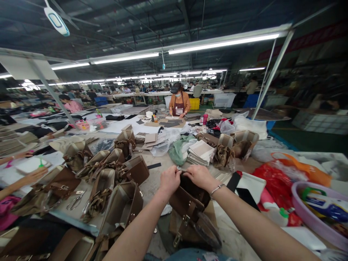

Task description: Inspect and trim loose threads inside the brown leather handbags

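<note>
A: How much of the brown bag (179,203) can be taken as done?

B: The body appears to have been formed: its walls are raised, metal clasps (186,219) are fitted at the near side, and a looped handle (210,224) is attached there

A: And what is left?

B: The top is not closed, and the far rim is judged to be the part now being worked; how much more is needed cannot be told. Well to the left of the lilac basin (295,203), other brown bags (137,170) are stood open, so a similar stage may be supposed for some of them

A: Where is the brown bag placed?

B: To the left of the lilac basin and apart from it, directly below both hands

A: How are the hands set?

B: Both are narrowed: the far rim is pinched by the left hand (170,180) and the right hand (200,177), with the fingertips brought near each other; the exact fold beneath them is hidden
</note>
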The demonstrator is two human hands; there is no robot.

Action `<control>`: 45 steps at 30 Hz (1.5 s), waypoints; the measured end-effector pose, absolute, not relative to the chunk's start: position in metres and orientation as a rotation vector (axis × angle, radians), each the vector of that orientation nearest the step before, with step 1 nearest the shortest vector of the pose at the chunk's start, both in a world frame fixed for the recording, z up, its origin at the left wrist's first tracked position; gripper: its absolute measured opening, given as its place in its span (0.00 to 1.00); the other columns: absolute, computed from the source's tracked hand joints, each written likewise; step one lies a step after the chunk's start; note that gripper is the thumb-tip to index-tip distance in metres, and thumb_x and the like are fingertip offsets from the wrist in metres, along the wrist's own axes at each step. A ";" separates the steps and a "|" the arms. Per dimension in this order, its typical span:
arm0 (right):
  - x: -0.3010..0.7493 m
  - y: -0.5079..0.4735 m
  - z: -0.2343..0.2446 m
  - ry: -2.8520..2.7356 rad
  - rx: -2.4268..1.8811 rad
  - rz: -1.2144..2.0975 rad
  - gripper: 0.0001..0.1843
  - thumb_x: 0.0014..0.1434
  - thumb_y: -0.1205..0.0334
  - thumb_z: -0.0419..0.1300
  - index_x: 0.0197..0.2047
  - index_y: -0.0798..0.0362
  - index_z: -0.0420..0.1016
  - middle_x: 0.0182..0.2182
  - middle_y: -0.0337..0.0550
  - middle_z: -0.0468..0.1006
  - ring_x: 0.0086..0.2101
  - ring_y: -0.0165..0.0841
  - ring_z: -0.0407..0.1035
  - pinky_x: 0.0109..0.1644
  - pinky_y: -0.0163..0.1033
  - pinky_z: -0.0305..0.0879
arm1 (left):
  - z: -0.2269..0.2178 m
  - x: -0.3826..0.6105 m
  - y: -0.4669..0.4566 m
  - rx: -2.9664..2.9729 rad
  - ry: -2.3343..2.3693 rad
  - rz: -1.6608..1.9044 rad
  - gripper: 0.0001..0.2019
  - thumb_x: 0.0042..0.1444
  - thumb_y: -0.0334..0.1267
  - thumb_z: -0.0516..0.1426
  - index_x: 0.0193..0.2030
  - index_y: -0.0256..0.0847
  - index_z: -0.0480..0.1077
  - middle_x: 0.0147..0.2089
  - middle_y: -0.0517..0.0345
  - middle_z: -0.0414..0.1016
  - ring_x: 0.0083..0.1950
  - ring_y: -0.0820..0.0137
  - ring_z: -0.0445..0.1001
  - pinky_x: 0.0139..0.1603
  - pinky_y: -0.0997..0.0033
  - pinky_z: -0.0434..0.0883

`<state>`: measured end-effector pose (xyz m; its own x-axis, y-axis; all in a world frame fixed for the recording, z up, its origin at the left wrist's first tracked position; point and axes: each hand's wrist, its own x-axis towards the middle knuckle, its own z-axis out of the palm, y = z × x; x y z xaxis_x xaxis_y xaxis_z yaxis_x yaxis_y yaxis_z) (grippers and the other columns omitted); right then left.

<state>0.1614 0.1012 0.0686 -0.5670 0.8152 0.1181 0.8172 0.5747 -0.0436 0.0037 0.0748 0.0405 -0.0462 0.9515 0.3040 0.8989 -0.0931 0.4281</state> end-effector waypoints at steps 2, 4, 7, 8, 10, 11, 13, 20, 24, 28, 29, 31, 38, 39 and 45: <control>0.161 0.103 0.066 -2.669 -1.361 -0.061 0.18 0.62 0.53 0.49 0.33 0.52 0.75 0.31 0.44 0.75 0.34 0.33 0.69 0.37 0.34 0.58 | 0.040 0.004 0.074 2.087 2.003 0.860 0.08 0.55 0.40 0.53 0.29 0.40 0.68 0.29 0.57 0.73 0.32 0.68 0.70 0.34 0.71 0.61; 0.162 0.104 0.064 -2.653 -1.337 -0.083 0.16 0.61 0.56 0.49 0.32 0.53 0.75 0.30 0.44 0.75 0.34 0.33 0.69 0.37 0.35 0.58 | 0.041 0.004 0.072 2.057 1.902 0.951 0.06 0.52 0.39 0.55 0.28 0.40 0.69 0.31 0.57 0.74 0.35 0.68 0.72 0.37 0.70 0.64; 0.164 0.106 0.064 -2.643 -1.316 -0.059 0.15 0.61 0.59 0.50 0.31 0.54 0.75 0.30 0.44 0.75 0.33 0.33 0.68 0.37 0.35 0.58 | 0.043 0.005 0.067 1.964 1.734 1.126 0.02 0.46 0.34 0.60 0.28 0.39 0.71 0.41 0.53 0.76 0.46 0.66 0.72 0.48 0.66 0.66; 0.165 0.106 0.065 -2.643 -1.312 -0.046 0.15 0.61 0.59 0.50 0.31 0.54 0.75 0.30 0.45 0.75 0.34 0.33 0.68 0.37 0.35 0.58 | 0.044 0.005 0.065 1.922 1.698 1.167 0.03 0.44 0.33 0.61 0.28 0.39 0.71 0.45 0.51 0.75 0.49 0.65 0.71 0.51 0.64 0.65; 0.165 0.105 0.067 -2.640 -1.315 -0.030 0.15 0.60 0.59 0.50 0.31 0.54 0.75 0.31 0.45 0.75 0.34 0.33 0.68 0.37 0.34 0.58 | 0.046 0.005 0.061 1.821 1.666 1.210 0.04 0.42 0.32 0.62 0.28 0.39 0.72 0.49 0.49 0.74 0.52 0.64 0.70 0.54 0.61 0.64; 0.164 0.105 0.068 -2.634 -1.326 -0.029 0.15 0.60 0.59 0.50 0.31 0.54 0.75 0.31 0.45 0.75 0.34 0.33 0.68 0.37 0.34 0.58 | 0.045 0.005 0.060 1.764 1.660 1.223 0.05 0.42 0.32 0.62 0.28 0.40 0.73 0.50 0.49 0.73 0.52 0.64 0.70 0.54 0.60 0.65; 0.163 0.103 0.069 -2.625 -1.351 -0.034 0.15 0.60 0.58 0.50 0.31 0.54 0.74 0.31 0.45 0.75 0.35 0.34 0.69 0.37 0.35 0.58 | 0.042 0.004 0.060 1.647 1.643 1.263 0.05 0.41 0.31 0.62 0.29 0.40 0.73 0.51 0.49 0.72 0.51 0.64 0.71 0.54 0.60 0.65; 0.157 0.098 0.071 -2.626 -1.450 -0.028 0.17 0.61 0.56 0.48 0.34 0.55 0.75 0.34 0.48 0.76 0.36 0.37 0.70 0.37 0.37 0.61 | 0.031 -0.003 0.065 1.626 1.521 1.380 0.03 0.48 0.34 0.58 0.28 0.38 0.72 0.52 0.49 0.71 0.52 0.63 0.70 0.54 0.63 0.66; 0.158 0.098 0.070 -2.581 -1.494 -0.032 0.17 0.61 0.57 0.48 0.35 0.55 0.75 0.35 0.49 0.77 0.37 0.38 0.71 0.38 0.37 0.62 | 0.045 -0.009 0.064 1.785 1.496 1.417 0.16 0.47 0.37 0.60 0.45 0.40 0.68 0.62 0.48 0.59 0.59 0.62 0.63 0.58 0.61 0.62; 0.159 0.097 0.071 -2.583 -1.529 -0.006 0.16 0.60 0.57 0.49 0.35 0.54 0.76 0.35 0.49 0.77 0.38 0.37 0.70 0.40 0.37 0.62 | 0.051 -0.014 0.062 1.731 1.693 0.931 0.33 0.37 0.35 0.64 0.54 0.37 0.62 0.52 0.43 0.70 0.52 0.58 0.69 0.52 0.60 0.66; 0.159 0.096 0.072 -2.582 -1.532 -0.002 0.16 0.60 0.57 0.49 0.35 0.54 0.76 0.35 0.48 0.77 0.38 0.37 0.70 0.39 0.37 0.62 | 0.051 -0.016 0.062 1.748 1.682 0.826 0.29 0.38 0.33 0.63 0.51 0.37 0.66 0.48 0.45 0.73 0.49 0.59 0.71 0.49 0.61 0.67; 0.159 0.095 0.073 -2.587 -1.522 -0.002 0.16 0.60 0.57 0.49 0.34 0.53 0.76 0.34 0.48 0.77 0.37 0.37 0.71 0.39 0.37 0.62 | 0.050 -0.022 0.066 1.801 1.587 0.724 0.19 0.42 0.27 0.58 0.45 0.38 0.70 0.42 0.51 0.76 0.44 0.63 0.73 0.45 0.65 0.69; 0.169 0.090 0.071 -2.613 -1.498 0.034 0.15 0.59 0.57 0.50 0.33 0.53 0.76 0.34 0.47 0.77 0.37 0.36 0.70 0.39 0.36 0.61 | 0.053 -0.035 0.083 1.935 1.495 0.683 0.22 0.41 0.23 0.56 0.46 0.41 0.69 0.37 0.58 0.77 0.38 0.68 0.74 0.41 0.71 0.68; 0.170 0.091 0.071 -2.608 -1.505 0.035 0.15 0.59 0.57 0.50 0.33 0.53 0.76 0.35 0.47 0.77 0.37 0.36 0.70 0.39 0.36 0.60 | 0.053 -0.032 0.082 1.960 1.497 0.706 0.22 0.41 0.25 0.57 0.46 0.42 0.69 0.37 0.58 0.77 0.39 0.68 0.74 0.41 0.71 0.68; 0.177 0.094 0.067 -2.574 -1.561 0.059 0.18 0.62 0.54 0.47 0.35 0.52 0.75 0.35 0.46 0.77 0.37 0.35 0.70 0.38 0.35 0.59 | 0.050 -0.011 0.086 2.006 1.617 0.771 0.15 0.43 0.36 0.61 0.41 0.44 0.75 0.40 0.57 0.78 0.43 0.65 0.73 0.44 0.68 0.67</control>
<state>0.1775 0.0938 0.0673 -0.4563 0.8852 0.0907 0.8801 0.4640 -0.1010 -0.0109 0.0862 0.0499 0.1575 0.9770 0.1434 0.7268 -0.2130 0.6530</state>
